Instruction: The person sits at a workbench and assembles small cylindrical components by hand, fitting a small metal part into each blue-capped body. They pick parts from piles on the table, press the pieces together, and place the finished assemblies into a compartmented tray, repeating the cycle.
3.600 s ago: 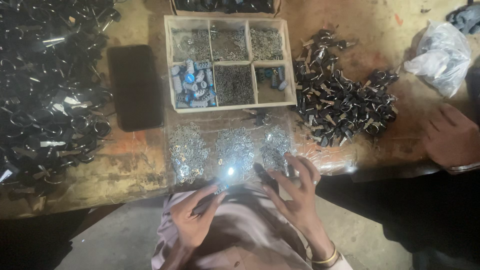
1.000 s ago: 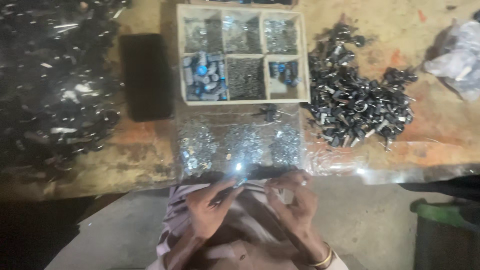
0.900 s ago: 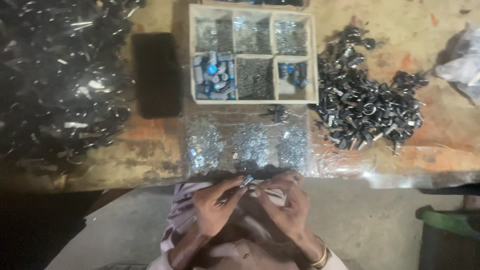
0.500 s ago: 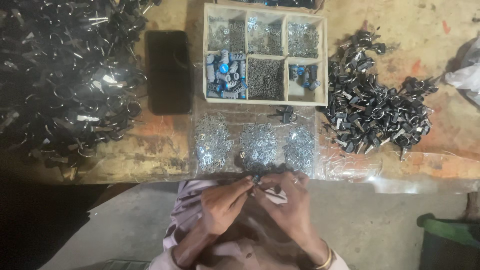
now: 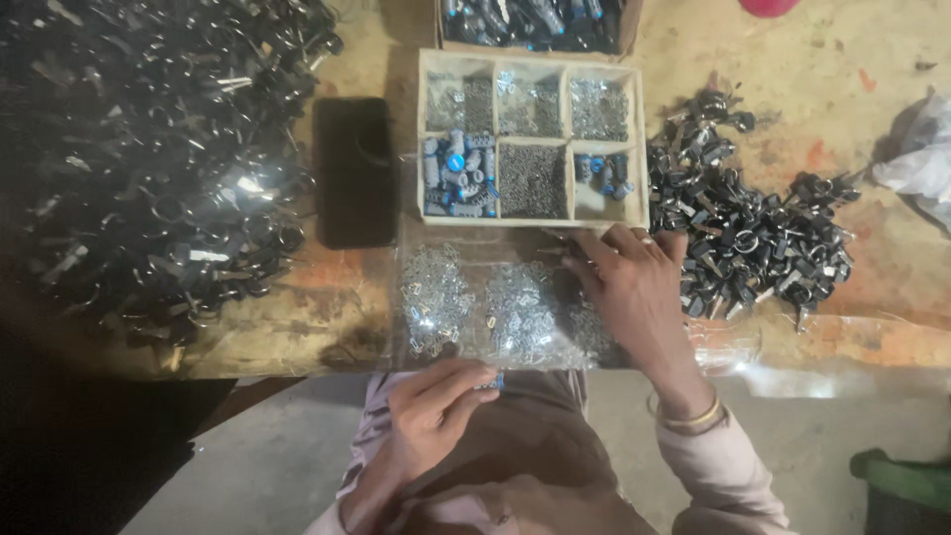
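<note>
**Two Hands Among Tiny Metal Bits**

We see our right hand (image 5: 634,282) reaching out over the surface (image 5: 872,79). It lies flat on a clear plastic sheet (image 5: 436,347) covered with small shiny metal bits (image 5: 515,312). Its fingers (image 5: 594,248) are spread apart and touch the bits, just below a wooden tray with six little boxes (image 5: 642,149).

Our left hand (image 5: 431,411) stays near our lap, just past the edge of the surface. Its fingers are pinched together on a small blue part (image 5: 492,379).

A pile of dark metal pieces (image 5: 753,238) sits just beside the right hand. A flat black thing (image 5: 354,170) lies left of the tray. A bigger dark heap (image 5: 149,159) fills the far left.
</note>
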